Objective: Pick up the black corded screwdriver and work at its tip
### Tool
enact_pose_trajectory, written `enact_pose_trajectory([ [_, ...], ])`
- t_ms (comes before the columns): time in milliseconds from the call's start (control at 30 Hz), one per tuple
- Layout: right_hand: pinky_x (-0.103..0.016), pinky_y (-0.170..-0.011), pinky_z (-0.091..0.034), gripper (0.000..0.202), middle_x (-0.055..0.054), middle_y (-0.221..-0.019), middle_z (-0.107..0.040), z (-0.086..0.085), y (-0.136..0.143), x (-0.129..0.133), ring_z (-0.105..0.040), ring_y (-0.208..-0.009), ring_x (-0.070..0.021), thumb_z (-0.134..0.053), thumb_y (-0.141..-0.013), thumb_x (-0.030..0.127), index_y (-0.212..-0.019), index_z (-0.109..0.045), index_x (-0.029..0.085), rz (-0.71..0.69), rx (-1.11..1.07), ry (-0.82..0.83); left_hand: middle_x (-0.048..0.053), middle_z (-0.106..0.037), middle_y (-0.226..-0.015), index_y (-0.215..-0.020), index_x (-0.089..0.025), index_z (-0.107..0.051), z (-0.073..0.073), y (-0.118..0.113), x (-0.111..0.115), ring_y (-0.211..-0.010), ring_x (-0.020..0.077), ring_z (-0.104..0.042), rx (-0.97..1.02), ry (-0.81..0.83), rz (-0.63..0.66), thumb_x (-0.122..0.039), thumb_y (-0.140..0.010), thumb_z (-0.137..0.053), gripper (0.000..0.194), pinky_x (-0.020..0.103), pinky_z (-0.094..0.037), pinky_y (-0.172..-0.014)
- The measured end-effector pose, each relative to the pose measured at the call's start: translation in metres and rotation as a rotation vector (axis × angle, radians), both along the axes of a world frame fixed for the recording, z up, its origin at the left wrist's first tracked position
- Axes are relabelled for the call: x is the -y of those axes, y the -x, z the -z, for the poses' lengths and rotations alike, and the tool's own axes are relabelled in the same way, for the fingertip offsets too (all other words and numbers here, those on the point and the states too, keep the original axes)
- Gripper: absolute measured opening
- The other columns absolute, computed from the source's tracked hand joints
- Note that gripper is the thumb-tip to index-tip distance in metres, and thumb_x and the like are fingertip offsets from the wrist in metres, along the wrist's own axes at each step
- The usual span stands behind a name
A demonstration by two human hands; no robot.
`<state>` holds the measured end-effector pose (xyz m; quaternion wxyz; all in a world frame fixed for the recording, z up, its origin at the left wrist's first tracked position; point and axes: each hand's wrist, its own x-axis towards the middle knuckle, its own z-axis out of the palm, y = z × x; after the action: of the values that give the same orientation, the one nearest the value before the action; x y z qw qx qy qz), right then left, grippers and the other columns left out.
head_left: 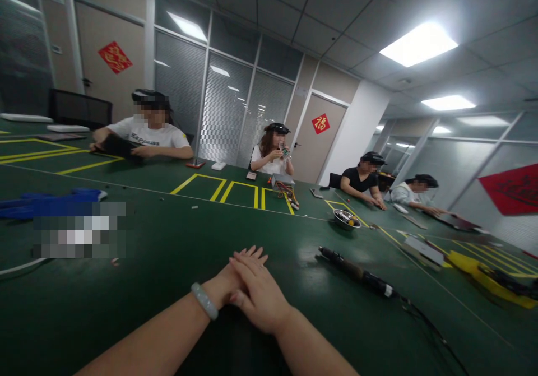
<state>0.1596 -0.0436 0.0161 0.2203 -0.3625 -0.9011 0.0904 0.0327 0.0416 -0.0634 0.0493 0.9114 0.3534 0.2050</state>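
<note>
My left hand (225, 284), with a pale green bangle (204, 302) on its wrist, rests on the green table (168, 286). Across it lies my right hand (263, 295), palm down, its fingers stretched over the back of the left one. The left fingertips show beyond the right hand; the rest of those fingers is covered. Neither hand holds an object. Right of my hands, apart from them, is a black corded electric screwdriver (357, 272), its tip pointing away to the left.
A metal bowl (347, 219) of small parts stands beyond the screwdriver. Blue material (54, 203) lies at left by a blurred patch. Farther off are a grey box with wires (282, 182), yellow tape markings (239, 184) and a yellow item (487, 278). Several people sit around the table.
</note>
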Motion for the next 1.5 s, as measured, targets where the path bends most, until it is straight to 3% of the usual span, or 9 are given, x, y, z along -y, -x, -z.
enact_pose_trajectory([
  [67, -0.043, -0.118, -0.020, 0.062, -0.005, -0.154, -0.032, 0.000, -0.018, -0.009, -0.026, -0.141, -0.0215, -0.048, -0.093, 0.045, -0.149, -0.028, 0.026, 0.092, -0.019, -0.056, 0.002, -0.033, -0.154, -0.145, -0.029, -0.039, -0.014, 0.004, 0.007, -0.143, 0.0303, -0.024, -0.046, 0.031, 0.078, -0.041, -0.087, -0.053, 0.061, 0.045, -0.018, -0.117],
  [167, -0.046, -0.116, -0.022, 0.053, -0.005, -0.151, -0.037, 0.001, -0.069, -0.028, -0.028, -0.141, -0.0220, -0.041, -0.095, 0.038, -0.146, -0.034, 0.026, 0.396, -0.092, -0.168, 0.007, -0.026, -0.156, -0.149, -0.025, -0.031, -0.032, 0.009, 0.017, -0.144, 0.0279, -0.020, -0.022, 0.102, 0.012, -0.055, -0.095, -0.037, 0.062, 0.049, -0.018, -0.116],
  [367, -0.061, -0.110, -0.021, 0.063, -0.024, -0.148, -0.034, 0.014, -0.233, -0.030, -0.022, -0.141, -0.0380, -0.024, -0.096, 0.046, -0.144, -0.038, 0.008, 1.462, -0.215, -0.391, 0.004, -0.026, -0.155, -0.149, -0.031, -0.031, -0.043, 0.016, 0.019, -0.144, 0.0276, -0.021, -0.018, 0.177, 0.024, -0.064, -0.094, -0.033, 0.064, 0.050, -0.021, -0.115],
  [433, -0.064, -0.107, -0.020, 0.064, -0.025, -0.149, -0.033, 0.022, -0.287, -0.016, -0.019, -0.141, -0.0411, -0.022, -0.095, 0.047, -0.142, -0.041, 0.009, 1.690, -0.160, -0.370, 0.004, -0.025, -0.156, -0.149, -0.032, -0.030, -0.041, 0.016, 0.018, -0.144, 0.0275, -0.021, -0.021, 0.183, 0.031, -0.064, -0.094, -0.033, 0.063, 0.051, -0.021, -0.115],
  [567, -0.057, -0.100, -0.034, 0.068, -0.024, -0.128, -0.057, 0.034, -0.363, 0.006, -0.048, -0.124, -0.0393, -0.014, -0.093, 0.053, -0.122, -0.062, 0.013, 1.657, -0.002, -0.019, 0.003, -0.023, -0.157, -0.149, -0.032, -0.028, -0.036, 0.015, 0.015, -0.144, 0.0274, -0.019, -0.032, 0.178, 0.026, -0.064, -0.095, -0.032, 0.063, 0.050, -0.019, -0.115],
  [667, -0.049, -0.091, -0.043, 0.076, -0.023, -0.117, -0.063, 0.038, -0.382, 0.005, -0.059, -0.110, -0.0365, -0.008, -0.092, 0.057, -0.110, -0.067, 0.012, 1.566, 0.006, 0.206, 0.004, -0.024, -0.156, -0.149, -0.031, -0.030, -0.035, 0.013, 0.015, -0.145, 0.0264, -0.019, -0.031, 0.167, 0.017, -0.064, -0.095, -0.032, 0.063, 0.048, -0.018, -0.116],
  [1100, -0.055, -0.098, -0.035, 0.060, -0.008, -0.124, -0.061, 0.031, -0.360, -0.005, -0.051, -0.121, -0.0328, -0.019, -0.092, 0.057, -0.103, -0.071, 0.029, 1.376, -0.094, 0.228, 0.004, -0.015, -0.159, -0.153, -0.031, -0.007, -0.045, 0.007, 0.021, -0.146, 0.0269, -0.014, -0.031, 0.145, 0.008, -0.063, -0.095, -0.030, 0.070, 0.051, -0.015, -0.117],
  [1233, -0.056, -0.101, -0.030, 0.060, -0.006, -0.118, -0.063, 0.027, -0.297, -0.018, -0.054, -0.117, -0.0288, -0.017, -0.094, 0.058, -0.105, -0.069, 0.030, 1.239, -0.103, 0.237, 0.003, -0.009, -0.160, -0.153, -0.030, -0.002, -0.060, -0.001, 0.030, -0.147, 0.0257, -0.009, 0.013, 0.030, 0.023, -0.063, -0.095, -0.033, 0.074, 0.048, -0.013, -0.118],
  [1500, -0.054, -0.100, -0.031, 0.066, -0.008, -0.120, -0.061, 0.029, -0.110, -0.040, -0.052, -0.118, -0.0271, -0.005, -0.098, 0.054, -0.114, -0.065, 0.030, 0.841, -0.123, 0.231, 0.004, -0.016, -0.159, -0.153, -0.027, -0.006, -0.071, -0.012, 0.045, -0.146, 0.0242, -0.012, 0.037, -0.138, 0.127, -0.055, -0.092, -0.047, 0.079, 0.043, -0.014, -0.119],
])
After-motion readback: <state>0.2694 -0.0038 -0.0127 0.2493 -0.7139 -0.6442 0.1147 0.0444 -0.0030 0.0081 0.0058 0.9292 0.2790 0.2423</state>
